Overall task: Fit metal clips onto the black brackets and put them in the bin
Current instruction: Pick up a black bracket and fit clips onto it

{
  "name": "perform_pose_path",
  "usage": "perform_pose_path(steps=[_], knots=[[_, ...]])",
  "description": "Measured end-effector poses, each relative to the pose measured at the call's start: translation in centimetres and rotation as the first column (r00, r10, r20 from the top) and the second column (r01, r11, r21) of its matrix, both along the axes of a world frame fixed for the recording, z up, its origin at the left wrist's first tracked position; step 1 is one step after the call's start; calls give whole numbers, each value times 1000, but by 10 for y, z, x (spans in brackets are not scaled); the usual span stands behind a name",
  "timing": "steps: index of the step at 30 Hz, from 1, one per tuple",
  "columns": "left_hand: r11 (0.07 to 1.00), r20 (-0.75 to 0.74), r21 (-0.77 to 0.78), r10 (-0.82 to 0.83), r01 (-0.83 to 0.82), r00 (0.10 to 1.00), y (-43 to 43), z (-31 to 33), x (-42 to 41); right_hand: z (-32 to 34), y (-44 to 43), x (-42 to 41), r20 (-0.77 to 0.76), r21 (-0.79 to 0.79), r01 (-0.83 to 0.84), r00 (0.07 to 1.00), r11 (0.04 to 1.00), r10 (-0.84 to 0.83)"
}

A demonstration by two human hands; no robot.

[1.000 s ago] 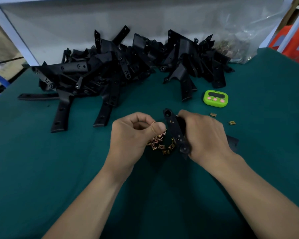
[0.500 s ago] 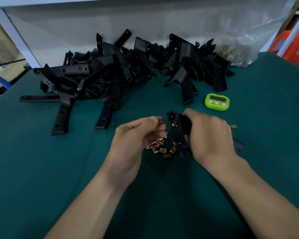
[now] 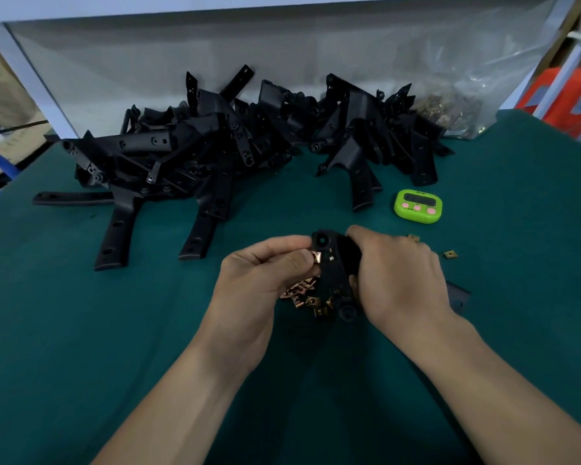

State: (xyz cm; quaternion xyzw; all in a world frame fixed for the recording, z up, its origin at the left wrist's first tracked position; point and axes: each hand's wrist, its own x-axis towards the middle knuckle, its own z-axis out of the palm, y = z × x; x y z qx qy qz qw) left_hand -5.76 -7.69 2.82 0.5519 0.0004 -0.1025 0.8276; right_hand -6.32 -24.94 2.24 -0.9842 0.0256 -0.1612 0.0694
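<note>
My right hand (image 3: 399, 280) grips a black bracket (image 3: 332, 266) held upright over the green table. My left hand (image 3: 265, 273) pinches a copper-coloured metal clip (image 3: 316, 256) against the bracket's left edge near its top. A small heap of loose clips (image 3: 307, 297) lies on the cloth just below both hands. Two big piles of black brackets sit behind, one at the left (image 3: 188, 152) and one at the right (image 3: 373, 129). No bin is in view.
A green timer (image 3: 418, 207) sits to the right of the piles. Two stray clips (image 3: 450, 254) lie right of my right hand. A clear bag of clips (image 3: 450, 109) leans at the back right. A white panel closes the table's far edge.
My left hand has lifted a clip from the heap and brought it right onto the bracket's edge. The right hand has kept hold of the bracket.
</note>
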Motion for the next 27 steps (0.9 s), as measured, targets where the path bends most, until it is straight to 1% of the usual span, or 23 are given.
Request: perform_pose_path(steps=[4,6,9,12,14,17,21,23,27], knots=[[999,-35,5,50,-49,998,-2,4,-1,0,-1,-1,4,63,31,999,998,-32],[999,-46,8,43,-42,998,-2,4,-2,0,-1,-2,-1,74,32,999,997,-32],[1000,-19,26,6,-6,1000,-4,5,-4,0,1,-2,-13,68,-1,1000,998,2],[999,2,41,12,-12,1000,-4,5,-4,2,5,-1,-14,61,-16,1000,998,16],[997,27,76,7,-9,1000,-1,6,-3,5,7,0,-19,38,1,1000,999,0],[988,53,154,2,-11,999,2,7,-3,8,9,-1,7,-57,22,1000,998,-22],[978,68,209,-13,-2,998,7,10,-2,10,14,-5,10,-135,7,1000,991,-6],[974,79,226,-19,1,997,5,10,-4,8,14,-5,3,-151,-8,1000,989,9],[971,71,236,17,-33,997,-5,6,-11,4,18,-8,-32,-122,-10,999,993,7]])
